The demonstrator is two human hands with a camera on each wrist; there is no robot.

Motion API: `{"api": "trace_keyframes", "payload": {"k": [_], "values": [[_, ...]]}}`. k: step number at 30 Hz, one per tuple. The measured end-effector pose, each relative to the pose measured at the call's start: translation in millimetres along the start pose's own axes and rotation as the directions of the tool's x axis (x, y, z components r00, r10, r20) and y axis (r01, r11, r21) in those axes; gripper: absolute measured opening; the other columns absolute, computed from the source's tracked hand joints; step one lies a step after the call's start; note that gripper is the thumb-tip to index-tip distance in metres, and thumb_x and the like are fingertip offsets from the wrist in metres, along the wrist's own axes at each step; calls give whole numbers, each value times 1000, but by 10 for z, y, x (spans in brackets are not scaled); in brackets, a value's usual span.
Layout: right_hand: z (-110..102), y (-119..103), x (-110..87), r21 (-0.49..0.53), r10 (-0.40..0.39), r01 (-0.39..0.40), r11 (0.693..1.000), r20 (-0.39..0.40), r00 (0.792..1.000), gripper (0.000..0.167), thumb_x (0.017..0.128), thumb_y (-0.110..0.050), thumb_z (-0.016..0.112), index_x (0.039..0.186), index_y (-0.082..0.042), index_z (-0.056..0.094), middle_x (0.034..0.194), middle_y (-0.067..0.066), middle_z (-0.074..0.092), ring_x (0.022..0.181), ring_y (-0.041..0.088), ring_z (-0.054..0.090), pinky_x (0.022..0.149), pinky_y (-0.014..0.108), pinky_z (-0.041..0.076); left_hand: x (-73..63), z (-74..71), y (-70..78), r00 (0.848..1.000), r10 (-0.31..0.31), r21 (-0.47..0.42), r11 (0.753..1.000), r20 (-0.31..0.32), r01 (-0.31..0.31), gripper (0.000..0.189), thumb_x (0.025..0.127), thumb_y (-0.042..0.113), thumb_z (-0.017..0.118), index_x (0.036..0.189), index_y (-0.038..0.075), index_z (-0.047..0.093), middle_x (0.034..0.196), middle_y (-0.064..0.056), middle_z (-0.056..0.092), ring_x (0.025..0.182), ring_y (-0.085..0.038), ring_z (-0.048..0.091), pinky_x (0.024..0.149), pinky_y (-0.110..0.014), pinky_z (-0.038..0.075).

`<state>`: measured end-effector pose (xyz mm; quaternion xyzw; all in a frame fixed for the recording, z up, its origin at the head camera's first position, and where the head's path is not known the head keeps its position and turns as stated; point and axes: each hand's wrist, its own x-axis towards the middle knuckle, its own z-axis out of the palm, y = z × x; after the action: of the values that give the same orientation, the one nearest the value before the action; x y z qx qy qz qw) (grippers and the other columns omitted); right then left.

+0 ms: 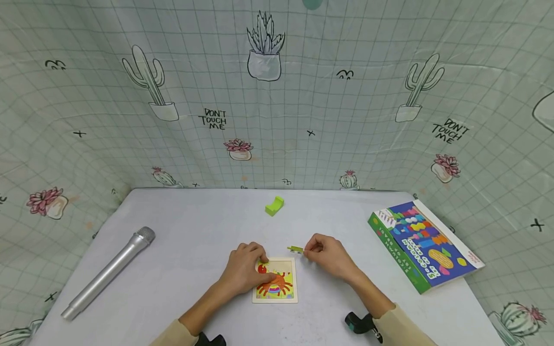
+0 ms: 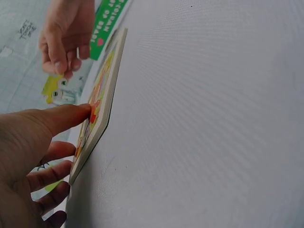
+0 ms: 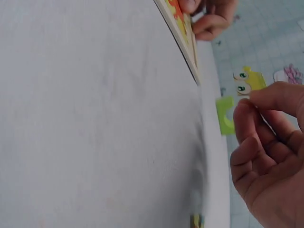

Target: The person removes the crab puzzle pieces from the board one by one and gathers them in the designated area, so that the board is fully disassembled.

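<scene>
A small square wooden jigsaw puzzle (image 1: 275, 300) with a red-orange crab picture lies flat on the white table. My left hand (image 1: 244, 269) holds it at its left side, the thumb (image 2: 71, 116) on the picture and the other fingers at the edge. Just off the puzzle's upper right corner, my right hand (image 1: 329, 254) pinches a thin yellow-green puzzle piece (image 3: 254, 80) by its end, between thumb and index finger. Two cartoon eyes are printed on that piece, which hangs above the table in both wrist views.
A bright green block (image 1: 274, 206) with a curved notch lies farther back. To the right is a blue and green toy box (image 1: 426, 250); a silver microphone (image 1: 110, 274) lies on the left. A patterned cloth (image 1: 277, 110) hangs behind the table (image 1: 195, 216).
</scene>
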<state>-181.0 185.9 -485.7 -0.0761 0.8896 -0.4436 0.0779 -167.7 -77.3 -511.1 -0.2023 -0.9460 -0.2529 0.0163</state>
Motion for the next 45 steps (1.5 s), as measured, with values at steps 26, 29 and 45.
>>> {"api": "trace_keyframes", "payload": {"k": [26,29,45], "values": [[-444,464,-233,-92,26,-25,995,13,1000,7,88,-8,74,94,-9,71,77,-2,65,66,15,60,57,26,49,-7,-3,19,1000,18,4,1000,-5,-18,40,73,49,86,86,20,62,107,4,63,99,-23,53,86,-50,42],[-433,464,-242,-126,37,-37,991,1,999,7,88,-7,74,93,-10,71,76,-3,64,65,14,60,56,26,49,-14,-7,22,1000,16,1,1000,-10,-16,39,73,48,87,85,20,62,106,5,63,98,-22,52,85,-50,42],[-391,469,-241,-267,30,-32,963,-10,999,8,86,-10,76,87,-17,71,73,-6,57,69,11,50,62,24,39,-19,-6,13,1000,12,0,1000,-6,-13,40,73,49,86,86,21,62,106,5,63,100,-23,52,87,-51,42]]}}
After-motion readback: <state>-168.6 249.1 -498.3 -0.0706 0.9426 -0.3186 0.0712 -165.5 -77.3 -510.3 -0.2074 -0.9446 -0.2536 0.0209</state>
